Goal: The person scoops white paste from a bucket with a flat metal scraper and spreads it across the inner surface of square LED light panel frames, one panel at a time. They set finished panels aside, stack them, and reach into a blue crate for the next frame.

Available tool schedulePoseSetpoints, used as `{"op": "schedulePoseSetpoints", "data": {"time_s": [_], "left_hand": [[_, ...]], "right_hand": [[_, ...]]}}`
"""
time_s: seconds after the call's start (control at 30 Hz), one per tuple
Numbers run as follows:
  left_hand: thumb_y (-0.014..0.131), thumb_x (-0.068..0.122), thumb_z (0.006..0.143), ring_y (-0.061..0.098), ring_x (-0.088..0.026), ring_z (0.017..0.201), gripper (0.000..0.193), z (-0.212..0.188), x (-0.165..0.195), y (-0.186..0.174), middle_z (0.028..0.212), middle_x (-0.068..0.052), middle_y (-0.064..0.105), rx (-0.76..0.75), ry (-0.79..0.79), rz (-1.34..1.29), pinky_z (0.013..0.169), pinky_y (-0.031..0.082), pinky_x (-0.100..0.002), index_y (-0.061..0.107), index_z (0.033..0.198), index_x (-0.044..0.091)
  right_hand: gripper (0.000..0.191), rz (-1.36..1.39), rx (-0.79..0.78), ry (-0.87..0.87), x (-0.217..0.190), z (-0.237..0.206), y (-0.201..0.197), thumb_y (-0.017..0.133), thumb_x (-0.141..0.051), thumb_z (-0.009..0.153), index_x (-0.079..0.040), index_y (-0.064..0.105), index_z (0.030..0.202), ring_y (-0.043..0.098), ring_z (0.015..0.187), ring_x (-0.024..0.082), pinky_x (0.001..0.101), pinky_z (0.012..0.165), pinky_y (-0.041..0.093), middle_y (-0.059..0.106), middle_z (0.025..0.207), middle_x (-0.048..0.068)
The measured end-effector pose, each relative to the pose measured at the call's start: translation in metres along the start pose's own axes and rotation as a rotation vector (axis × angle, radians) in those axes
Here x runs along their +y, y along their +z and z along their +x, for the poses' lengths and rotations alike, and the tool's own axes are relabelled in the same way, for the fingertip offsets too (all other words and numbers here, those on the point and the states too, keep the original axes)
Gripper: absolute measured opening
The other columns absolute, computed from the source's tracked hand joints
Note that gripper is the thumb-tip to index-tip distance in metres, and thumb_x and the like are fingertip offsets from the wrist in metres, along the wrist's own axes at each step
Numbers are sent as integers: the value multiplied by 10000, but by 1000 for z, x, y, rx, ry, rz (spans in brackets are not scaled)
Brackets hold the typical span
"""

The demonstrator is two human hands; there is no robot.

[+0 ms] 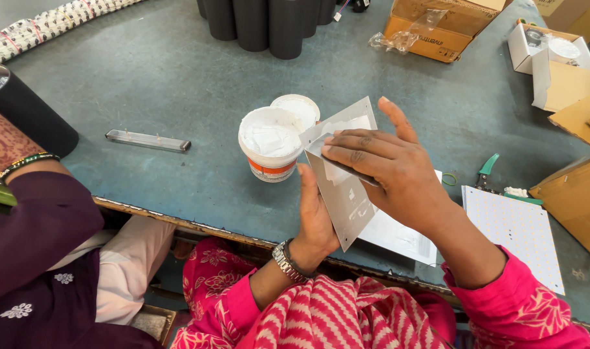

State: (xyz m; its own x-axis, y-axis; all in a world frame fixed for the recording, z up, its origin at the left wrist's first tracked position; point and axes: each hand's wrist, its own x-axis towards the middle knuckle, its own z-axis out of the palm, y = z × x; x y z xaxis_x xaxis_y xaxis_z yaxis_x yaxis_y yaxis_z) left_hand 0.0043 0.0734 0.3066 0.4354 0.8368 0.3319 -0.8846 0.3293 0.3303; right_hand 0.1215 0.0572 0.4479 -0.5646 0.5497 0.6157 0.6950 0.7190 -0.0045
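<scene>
My left hand [316, 216] holds a thin grey metal plate [341, 194] upright from behind, just above the table's near edge. My right hand [389, 169] lies across the plate's face, fingers flat, pressing a small spreader against a smear of white paste on it. Just left of the plate stands an open white tub [270, 143] full of white paste, with an orange band low on its side. Its round lid [299, 107] lies behind it.
A white board of dots [516, 232] and a white sheet [401, 236] lie at the right. Green-handled cutters [487, 172], cardboard boxes [441, 26], black tubes [269, 24], a metal strip [147, 140] and a black cylinder [29, 113] surround them. A person's bangled arm [17, 161] rests left.
</scene>
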Motion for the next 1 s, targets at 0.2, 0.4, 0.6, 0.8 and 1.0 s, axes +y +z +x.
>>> {"op": "schedulePoseSetpoints", "data": {"time_s": [0.2,0.4,0.6,0.8,1.0], "left_hand": [[264,736,1038,531,-226,1365,862,3,7,4,1488,-108,512,12,17,-20,1121,462,-397,318,1609,93],[279,687,1086,540,-240,1352,792,7,17,10,1479,-116,511,5,34,-85,1128,461,-412,324,1623,107],[304,648,1083,555,-249,1325,756,9,27,16,1490,-112,528,61,76,-62,1128,461,-394,363,1608,106],[342,670,1094,567,-278,1293,791,12,33,18,1468,-126,547,86,78,-96,1113,461,-401,388,1587,53],[395,679,1049,543,-302,1342,812,12,36,22,1507,-124,522,91,81,-119,1152,436,-447,378,1590,73]], "right_hand": [[475,17,-43,15,1,-5,1,695,35,813,-152,713,1250,684,1183,210,531,1262,247,732,1218,39],[574,33,-88,28,-4,-18,4,680,71,753,-155,696,1280,674,1192,214,535,1265,250,719,1230,34],[567,39,-64,12,-12,-35,12,698,64,760,-167,688,1278,664,1223,200,529,1268,272,711,1251,13],[571,30,-91,15,-20,-52,14,725,6,722,-158,687,1268,664,1209,209,552,1231,278,706,1256,17],[456,35,-88,12,-28,-71,13,725,-82,817,-153,685,1265,660,1228,212,543,1234,288,704,1257,24]]}}
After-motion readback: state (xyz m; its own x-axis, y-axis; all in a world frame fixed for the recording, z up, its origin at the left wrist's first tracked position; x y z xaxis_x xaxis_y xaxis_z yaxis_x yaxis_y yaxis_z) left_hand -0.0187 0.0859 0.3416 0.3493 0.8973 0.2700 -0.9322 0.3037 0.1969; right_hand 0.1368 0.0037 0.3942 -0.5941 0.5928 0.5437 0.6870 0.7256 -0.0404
